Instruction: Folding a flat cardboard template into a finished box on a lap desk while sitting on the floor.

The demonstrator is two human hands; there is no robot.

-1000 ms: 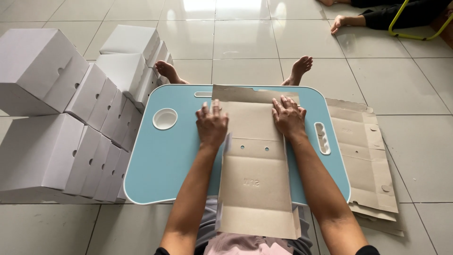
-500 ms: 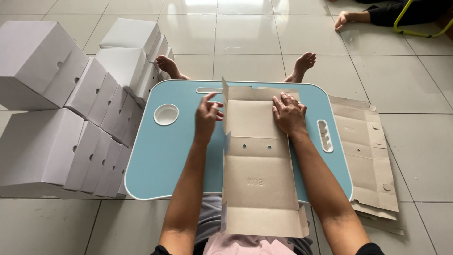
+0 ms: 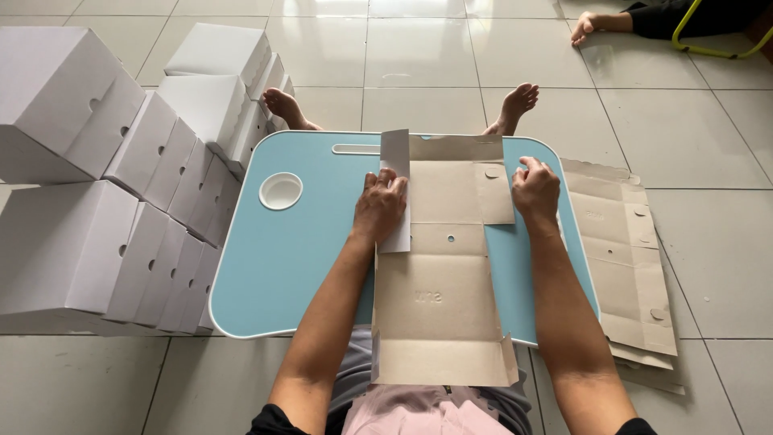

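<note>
Currently a flat brown cardboard box blank [image 3: 439, 266] lies lengthwise on the light blue worktop [image 3: 282, 258], near end hanging over the edge above the person's lap. Left hand [image 3: 378, 205] presses on the blank's left side flap [image 3: 395, 189], which is folded up and over so its white face shows; fingers flat and spread on it, not clenched. Right hand [image 3: 535, 189] sits at the right flap [image 3: 495, 193] on the far right of the blank, fingers curled at the flap's outer edge; can't tell whether it's pinching the edge or just touching. That right flap lies flat, brown side up.

Worktop has a round white cup recess [image 3: 280, 191] left of the left hand and a slot [image 3: 355, 149] along the far edge. Both bare feet [image 3: 286, 109] stick out past the far edge of the worktop onto the tiled floor [image 3: 427, 56].

Stack of more flat brown blanks [image 3: 628, 258] on the floor just right of the worktop, partly tucked under its edge. Left of the worktop: rows of assembled white boxes [image 3: 88, 193], stacked and packed side by side, the nearest touching the worktop's left edge.

Top right corner: another person's hand [image 3: 584, 26] resting on the floor beside a yellow-green tube frame [image 3: 708, 50], well apart from the work.
</note>
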